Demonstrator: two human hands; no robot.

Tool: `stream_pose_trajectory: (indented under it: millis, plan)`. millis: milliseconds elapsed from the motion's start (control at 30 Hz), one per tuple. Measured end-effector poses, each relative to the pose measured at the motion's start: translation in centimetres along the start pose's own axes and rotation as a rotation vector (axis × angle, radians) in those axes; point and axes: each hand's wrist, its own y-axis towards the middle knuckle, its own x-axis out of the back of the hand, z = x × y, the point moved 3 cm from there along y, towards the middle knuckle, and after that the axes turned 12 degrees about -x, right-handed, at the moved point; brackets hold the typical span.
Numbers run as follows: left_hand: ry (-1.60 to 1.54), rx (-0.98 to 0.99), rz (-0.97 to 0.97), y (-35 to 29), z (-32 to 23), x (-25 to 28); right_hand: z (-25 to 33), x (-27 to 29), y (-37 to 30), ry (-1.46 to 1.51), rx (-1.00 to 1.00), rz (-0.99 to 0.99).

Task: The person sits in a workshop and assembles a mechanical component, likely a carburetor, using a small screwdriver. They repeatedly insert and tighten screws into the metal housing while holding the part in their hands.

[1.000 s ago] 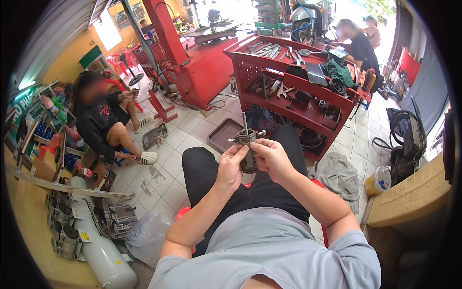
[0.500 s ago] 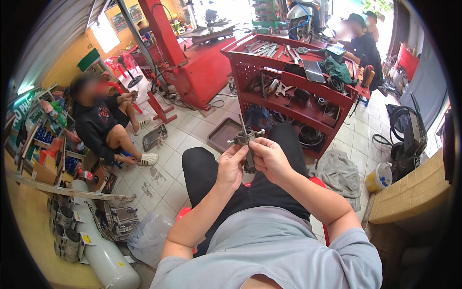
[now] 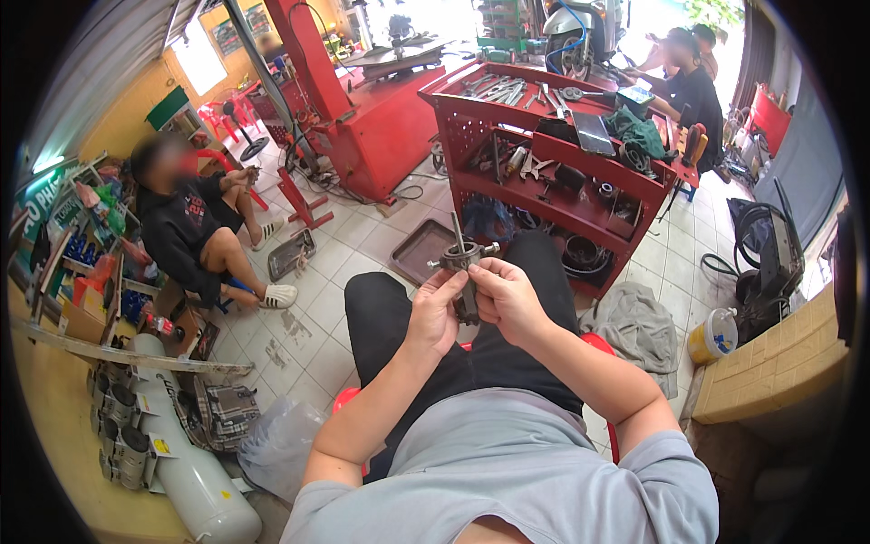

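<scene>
Head view: your left hand (image 3: 436,315) and right hand (image 3: 513,301) have their fingers (image 3: 449,286) pinched round the metal part (image 3: 460,259), just nearer you than the tray (image 3: 412,257), rod (image 3: 459,230) rising from its top; work seems under way, what's left unclear.

Red's all over our shot: the tool cart (image 3: 476,145) is deep red, with silvery wrenches (image 3: 504,91) near its left edge and a dark green cloth (image 3: 642,136) near its right edge. The metal part (image 3: 462,258) we're holding is dull dark grey. We're in a plain pale grey-blue shirt (image 3: 489,444) and black trousers (image 3: 385,313). Also, we spot a grey-and-black plaid bag (image 3: 228,412), an off-white cylinder (image 3: 201,485) and a yellow bucket (image 3: 700,346), white-rimmed.
</scene>
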Motion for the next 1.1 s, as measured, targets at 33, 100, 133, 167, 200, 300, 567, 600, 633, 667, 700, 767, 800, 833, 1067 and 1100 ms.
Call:
stream_pose_trajectory:
  millis: [33,100,133,167,200,300,567,600,633,667,700,767,800,833,1067,1100]
  plan:
    - [0.006,-0.008,0.004,-0.1,-0.1,-0.1,0.1,0.0,0.1,-0.009,0.001,0.003]
    - [0.018,-0.026,0.016,-0.1,-0.4,-0.4,0.1,0.0,0.2,-0.018,-0.005,0.002]
    - [0.028,-0.030,0.005,-0.1,-0.3,-0.3,-0.1,0.2,0.3,-0.018,-0.012,-0.001]
    - [0.038,-0.033,-0.005,-0.1,-0.1,0.0,-0.1,0.3,0.4,-0.018,-0.019,-0.004]
    - [0.048,-0.035,-0.018,-0.1,0.0,0.1,-0.1,0.3,0.4,-0.013,-0.024,-0.011]
    - [0.056,-0.031,-0.020,-0.2,0.0,-0.1,-0.1,0.6,0.6,0.005,-0.043,-0.022]
    - [0.103,-0.058,-0.056,0.2,1.0,0.9,-0.7,1.1,1.0,0.019,-0.040,-0.035]
    - [0.100,-0.055,-0.055,0.2,1.0,0.8,-0.7,1.2,1.0,0.010,-0.035,-0.035]
    - [0.089,-0.049,-0.054,0.1,0.9,0.6,-0.7,1.1,1.0,0.001,-0.031,-0.035]
    - [0.079,-0.043,-0.052,-0.1,0.7,0.3,-0.7,1.1,1.0,-0.008,-0.027,-0.036]
    - [0.068,-0.041,-0.049,-0.1,0.6,0.2,-0.6,1.0,1.0,-0.011,-0.025,-0.038]
    - [0.075,-0.050,-0.054,-0.1,0.6,0.1,-0.4,0.9,0.9,-0.018,-0.020,-0.044]
    - [0.078,-0.054,-0.056,-0.1,0.6,0.1,-0.5,0.9,0.9,-0.016,-0.018,-0.045]
    - [0.075,-0.055,-0.052,-0.1,0.6,0.1,-0.5,0.9,0.9,-0.013,-0.017,-0.046]
    - [0.051,-0.065,-0.074,-0.2,1.0,0.4,-0.5,1.1,0.9,-0.014,-0.019,-0.091]
    - [0.044,-0.065,-0.079,-0.2,1.1,0.3,-0.5,1.1,1.0,-0.017,-0.013,-0.088]
